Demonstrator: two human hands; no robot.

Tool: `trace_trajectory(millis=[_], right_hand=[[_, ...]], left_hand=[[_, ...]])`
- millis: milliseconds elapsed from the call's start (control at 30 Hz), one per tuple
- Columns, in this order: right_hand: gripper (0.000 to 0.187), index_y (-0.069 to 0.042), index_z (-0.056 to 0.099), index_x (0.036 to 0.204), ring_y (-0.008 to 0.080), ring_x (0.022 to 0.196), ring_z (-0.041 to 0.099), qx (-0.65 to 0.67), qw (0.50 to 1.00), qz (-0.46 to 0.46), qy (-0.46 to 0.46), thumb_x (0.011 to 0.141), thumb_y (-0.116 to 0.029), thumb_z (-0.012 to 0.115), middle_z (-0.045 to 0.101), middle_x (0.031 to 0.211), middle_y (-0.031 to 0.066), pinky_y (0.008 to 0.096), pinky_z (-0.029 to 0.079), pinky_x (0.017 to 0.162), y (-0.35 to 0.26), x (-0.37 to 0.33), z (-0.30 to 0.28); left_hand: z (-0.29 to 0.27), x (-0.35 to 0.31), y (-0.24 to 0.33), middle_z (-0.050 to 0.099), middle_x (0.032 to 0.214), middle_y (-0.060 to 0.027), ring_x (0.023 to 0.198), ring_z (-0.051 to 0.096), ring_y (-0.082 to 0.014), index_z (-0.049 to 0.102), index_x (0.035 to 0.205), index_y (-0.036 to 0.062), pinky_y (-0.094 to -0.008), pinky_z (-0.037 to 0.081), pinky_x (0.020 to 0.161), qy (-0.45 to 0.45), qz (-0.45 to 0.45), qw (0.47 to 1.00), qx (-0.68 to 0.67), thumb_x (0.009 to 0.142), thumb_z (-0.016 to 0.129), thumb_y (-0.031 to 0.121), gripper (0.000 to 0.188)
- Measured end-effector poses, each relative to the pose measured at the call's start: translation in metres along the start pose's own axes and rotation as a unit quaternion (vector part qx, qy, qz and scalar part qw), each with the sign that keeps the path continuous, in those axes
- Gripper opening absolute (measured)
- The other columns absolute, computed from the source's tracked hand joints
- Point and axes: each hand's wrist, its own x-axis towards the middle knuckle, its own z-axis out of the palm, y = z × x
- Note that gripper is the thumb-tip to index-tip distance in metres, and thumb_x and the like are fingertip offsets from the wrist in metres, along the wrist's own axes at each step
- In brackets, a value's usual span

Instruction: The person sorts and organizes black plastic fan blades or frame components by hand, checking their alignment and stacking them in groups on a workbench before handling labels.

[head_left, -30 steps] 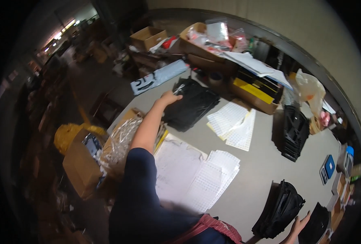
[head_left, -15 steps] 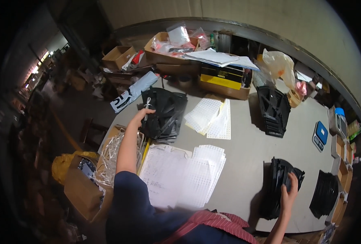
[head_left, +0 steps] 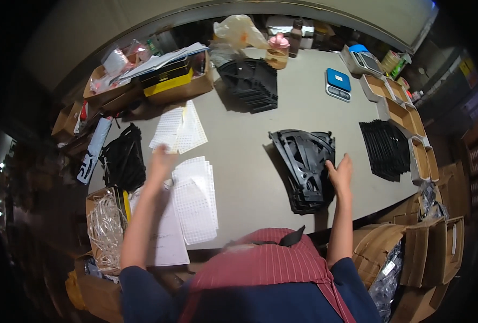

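A stack of black fan-shaped plastic parts [head_left: 303, 167] sits on the table in front of me, right of the middle. My right hand [head_left: 341, 175] is at its right side, thumb against or very near the edge and fingers apart. Smeared by motion, my left hand [head_left: 162, 161] is over the printed sheets [head_left: 169, 129] on the left, and its fingers cannot be made out. Beyond it lies another pile of black plastic parts [head_left: 124, 156]. Further black stacks stand at the back [head_left: 251, 83] and at the right [head_left: 385, 149].
A blue-topped scale [head_left: 338, 84] and shallow cardboard trays [head_left: 406, 116] line the right side. Boxes with papers on top [head_left: 169, 81] stand at the back left. A box of white ties [head_left: 107, 231] is at the left edge; cartons [head_left: 379, 242] stand below the right edge.
The view has swung to the right. My left hand has let go of the tied black pile at the left and moved inward. My right hand's fingers have come off the near stack's top.
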Motion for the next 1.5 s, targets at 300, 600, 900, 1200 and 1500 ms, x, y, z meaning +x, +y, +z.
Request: trace_trajectory(millis=[300, 600, 900, 1200, 1500], right_hand=[[0.051, 0.002, 0.067, 0.109, 0.0379, 0.084, 0.073, 0.153, 0.975, -0.048, -0.152, 0.085, -0.043, 0.074, 0.074, 0.091, 0.0231, 0.0457, 0.056, 0.076, -0.015, -0.043, 0.001], [0.033, -0.003, 0.066, 0.095, 0.0279, 0.067, 0.068, 0.241, 0.959, -0.079, -0.129, 0.085, -0.033, 0.075, 0.069, 0.074, 0.0122, 0.0403, 0.053, 0.064, -0.026, -0.009, -0.049], [0.027, 0.002, 0.067, 0.106, 0.0075, 0.072, 0.053, 0.408, 0.911, 0.045, 0.041, 0.088, -0.017, 0.076, 0.062, 0.080, -0.0006, 0.0242, 0.045, 0.065, 0.185, 0.050, -0.049], [0.042, 0.001, 0.061, 0.126, 0.0387, 0.120, 0.057, 0.176, 0.958, -0.227, -0.011, 0.085, -0.008, 0.066, 0.061, 0.127, 0.0223, 0.0458, 0.044, 0.106, 0.032, -0.001, -0.064], [0.038, -0.001, 0.059, 0.094, 0.0425, 0.089, 0.064, 0.171, 0.884, -0.365, -0.238, 0.079, -0.030, 0.079, 0.065, 0.096, 0.0206, 0.0508, 0.051, 0.077, -0.143, -0.061, -0.040]], left_hand=[[0.233, -0.112, 0.060, 0.070, 0.111, -0.0159, 0.089, 0.066, -0.0190, 0.057, 0.133, -0.0041, -0.0321, 0.054, 0.073, -0.311, -0.009, 0.934, -0.178, 0.097, 0.067, 0.028, 0.050], [0.250, -0.125, 0.067, 0.068, 0.095, -0.0123, 0.069, 0.060, -0.0145, 0.057, 0.125, -0.0046, -0.0278, 0.052, 0.059, -0.164, -0.057, 0.954, -0.246, 0.099, 0.067, 0.034, 0.048], [0.247, -0.139, 0.116, 0.068, 0.112, -0.0190, 0.096, 0.069, -0.0210, 0.054, 0.127, -0.0083, -0.0324, 0.056, 0.074, -0.265, -0.084, 0.921, -0.273, 0.088, 0.080, 0.038, 0.066], [0.253, -0.152, 0.103, 0.070, 0.097, -0.0133, 0.083, 0.072, -0.0237, 0.060, 0.115, -0.0046, -0.0382, 0.062, 0.075, -0.273, -0.190, 0.774, -0.539, 0.081, 0.078, 0.008, 0.040], [0.229, -0.179, 0.094, 0.070, 0.109, -0.0083, 0.098, 0.069, -0.0205, 0.066, 0.119, 0.0043, -0.0352, 0.056, 0.087, -0.252, -0.175, 0.726, -0.616, 0.100, 0.064, 0.028, 0.030]])
